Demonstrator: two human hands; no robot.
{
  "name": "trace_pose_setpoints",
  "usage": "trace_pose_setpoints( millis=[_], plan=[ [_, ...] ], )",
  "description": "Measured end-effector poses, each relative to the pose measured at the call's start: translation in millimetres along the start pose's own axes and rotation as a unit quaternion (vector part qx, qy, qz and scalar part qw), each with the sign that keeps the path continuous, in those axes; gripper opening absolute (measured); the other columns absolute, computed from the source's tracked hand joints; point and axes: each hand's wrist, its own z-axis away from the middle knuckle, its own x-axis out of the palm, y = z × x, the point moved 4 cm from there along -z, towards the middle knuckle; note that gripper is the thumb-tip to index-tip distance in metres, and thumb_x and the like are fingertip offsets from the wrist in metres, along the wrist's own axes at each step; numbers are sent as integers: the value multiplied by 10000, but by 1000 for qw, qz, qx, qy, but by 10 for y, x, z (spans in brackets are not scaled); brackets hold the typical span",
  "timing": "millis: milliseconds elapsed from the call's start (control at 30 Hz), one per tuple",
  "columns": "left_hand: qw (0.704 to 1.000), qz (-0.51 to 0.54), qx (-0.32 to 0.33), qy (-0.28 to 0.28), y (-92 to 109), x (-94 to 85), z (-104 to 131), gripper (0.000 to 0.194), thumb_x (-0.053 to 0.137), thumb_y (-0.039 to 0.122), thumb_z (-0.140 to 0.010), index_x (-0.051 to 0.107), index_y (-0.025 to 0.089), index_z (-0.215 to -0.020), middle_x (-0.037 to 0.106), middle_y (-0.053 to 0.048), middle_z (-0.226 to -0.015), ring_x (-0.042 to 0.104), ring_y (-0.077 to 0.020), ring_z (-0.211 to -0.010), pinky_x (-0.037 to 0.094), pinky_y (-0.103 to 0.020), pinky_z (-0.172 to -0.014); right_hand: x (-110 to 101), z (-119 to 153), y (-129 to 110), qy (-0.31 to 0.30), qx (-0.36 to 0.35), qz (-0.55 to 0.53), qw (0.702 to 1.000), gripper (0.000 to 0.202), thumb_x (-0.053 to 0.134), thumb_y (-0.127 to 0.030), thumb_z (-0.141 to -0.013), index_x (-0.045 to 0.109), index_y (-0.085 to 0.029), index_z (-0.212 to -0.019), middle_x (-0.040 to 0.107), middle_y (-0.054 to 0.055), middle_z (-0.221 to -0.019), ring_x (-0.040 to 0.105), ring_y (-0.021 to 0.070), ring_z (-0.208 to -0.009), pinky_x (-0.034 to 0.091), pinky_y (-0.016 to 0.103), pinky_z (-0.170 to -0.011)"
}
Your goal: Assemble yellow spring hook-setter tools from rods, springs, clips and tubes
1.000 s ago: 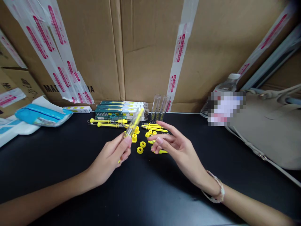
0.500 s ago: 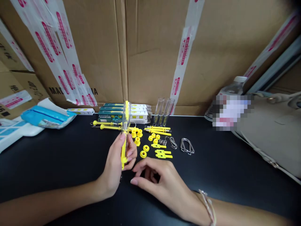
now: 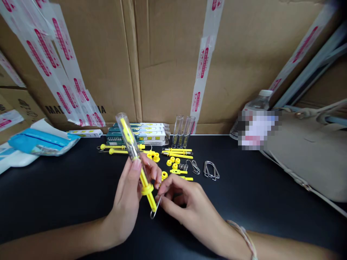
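My left hand [image 3: 128, 195] is wrapped round the clear tube of a spring scale [image 3: 129, 139], which leans with its top to the left. A yellow rod and a spring show inside, and a yellow cap closes the lower end. From this cap the rod sticks out downward. My right hand [image 3: 181, 200] pinches a bent metal hook [image 3: 153, 215] between thumb and forefinger at the rod's tip. Whether the hook passes through the rod's hole I cannot tell. Just beyond my hands lie yellow caps [image 3: 156, 157], small yellow rings [image 3: 172, 159] and flat yellow pieces [image 3: 178, 172].
Assembled spring scales [image 3: 118, 151] lie before stacked boxes [image 3: 137, 138]. Three clear tubes [image 3: 187, 131] stand upright, with yellow rods [image 3: 177, 155], springs [image 3: 183, 167], S-hooks [image 3: 195, 167] and wire hooks [image 3: 211, 170] in front. A bottle [image 3: 262, 101] and a bag [image 3: 306, 151] are at right, a blue packet [image 3: 43, 139] at left.
The spring scale has tilted, its top to the left and its lower end toward my right hand. My right hand has come up to it, and a metal hook now shows in its fingers.
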Motion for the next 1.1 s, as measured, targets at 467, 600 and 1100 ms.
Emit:
trace_pose_setpoints(
  millis=[467,600,1100],
  plan=[
    [992,-65,-108,-11,-182,-256,-30,630,838,498,-728,355,226,-1028,705,24,-730,650,-135,-506,489,-209,-457,-140,19,324,-20,72,-77,994,227,658,-409,-913,671,-184,-941,580,-33,-643,526,63,-449,470,138,-385],
    [988,-79,-133,-8,-195,-277,-33,669,879,245,-700,316,225,-1061,708,54,-720,628,-92,-519,507,-179,-486,-129,54,365,-20,85,-104,991,243,664,-418,-909,662,-182,-966,568,-36,-650,537,67,-451,488,141,-378],
    [985,-93,-131,-61,-172,-168,143,619,829,75,-667,306,254,-944,730,65,-707,700,-131,-655,569,-265,-694,-50,131,265,-48,42,-56,996,85,608,-286,-945,639,-213,-974,642,16,-884,622,111,-659,572,222,-595]
  ],
)
